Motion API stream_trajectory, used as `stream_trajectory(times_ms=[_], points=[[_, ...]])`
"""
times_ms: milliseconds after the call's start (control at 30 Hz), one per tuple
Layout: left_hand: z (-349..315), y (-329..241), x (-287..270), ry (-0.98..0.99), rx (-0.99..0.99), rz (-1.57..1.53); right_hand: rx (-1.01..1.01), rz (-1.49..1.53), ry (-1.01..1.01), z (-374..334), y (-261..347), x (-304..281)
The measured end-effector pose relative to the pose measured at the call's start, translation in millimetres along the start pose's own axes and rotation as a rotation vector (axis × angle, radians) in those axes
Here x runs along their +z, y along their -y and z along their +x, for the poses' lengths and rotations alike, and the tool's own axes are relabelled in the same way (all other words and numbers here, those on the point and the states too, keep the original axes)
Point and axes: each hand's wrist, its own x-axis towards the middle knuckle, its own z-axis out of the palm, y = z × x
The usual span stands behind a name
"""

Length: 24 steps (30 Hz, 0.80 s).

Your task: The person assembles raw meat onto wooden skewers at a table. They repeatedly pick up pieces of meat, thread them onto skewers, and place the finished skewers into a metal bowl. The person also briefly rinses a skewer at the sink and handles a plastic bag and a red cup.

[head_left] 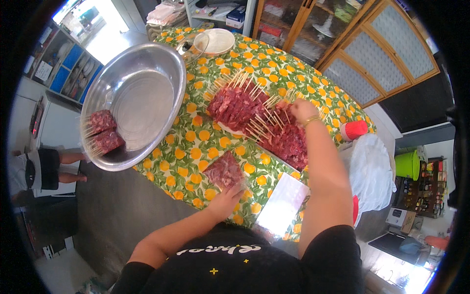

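A large pile of raw red meat skewers (pixel 240 105) lies on the table, its wooden sticks pointing several ways. My right hand (pixel 304 110) reaches to the right part of the pile, its fingers closed around sticks there; the fingertips are partly hidden. Nearer to me, a clear plastic bag of raw meat (pixel 223 169) lies flat on the tablecloth. My left hand (pixel 228 200) grips its near edge. Two packs of meat skewers (pixel 105 142) rest in the left side of a big metal basin (pixel 182 93), sticks toward its rim.
An orange-patterned tablecloth (pixel 183 142) covers the table. White plastic sheets (pixel 283 202) lie near my body. Red cups (pixel 354 129) and a white plastic bag (pixel 369 166) sit at the right edge. A round white lid (pixel 219 42) lies at the back. At far left stands another person (pixel 49 169).
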Motion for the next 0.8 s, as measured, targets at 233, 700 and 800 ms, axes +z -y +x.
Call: stream_trajectory(times_ms=[233,700,800], points=[[-7.1,-1.7,5.6,-0.150,-0.098,-0.183,0.011,0.400,-0.386,-70.1,-61.8,-48.5],[53.5,-54.1,-68.4,0.174,-0.403,-1.074,0.295,2.169,-0.359,-256.3,50.8,-5.3],[78.8,-86.5,-105.6,0.102,-0.554,-1.497,0.240,2.362,-0.300,-278.1,84.0,-3.0]])
